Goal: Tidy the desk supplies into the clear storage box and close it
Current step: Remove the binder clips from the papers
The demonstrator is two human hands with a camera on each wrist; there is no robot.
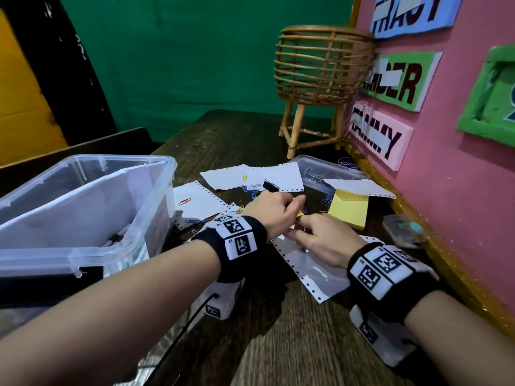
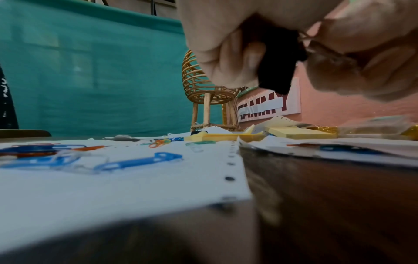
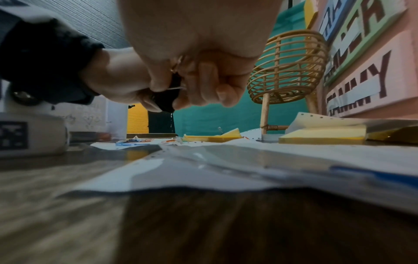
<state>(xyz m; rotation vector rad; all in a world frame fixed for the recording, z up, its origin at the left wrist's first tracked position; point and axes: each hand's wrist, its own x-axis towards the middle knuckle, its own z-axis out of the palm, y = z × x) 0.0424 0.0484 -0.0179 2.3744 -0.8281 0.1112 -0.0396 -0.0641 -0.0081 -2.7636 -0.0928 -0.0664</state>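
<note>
Pinching one black binder clip [image 2: 277, 59] together, the left hand [image 1: 271, 211] and right hand [image 1: 320, 242] are meeting above scattered papers [image 1: 306, 263], fingers curled; the clear storage box [image 1: 83, 207] is standing open at left.

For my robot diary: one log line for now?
left hand: grips black binder clip | right hand: pinches clip | clear storage box: open

I see a rattan basket stand [image 1: 320, 76] on the dark wooden desk [image 1: 278, 330], beside the pink board [image 1: 459, 162] with name signs.
</note>
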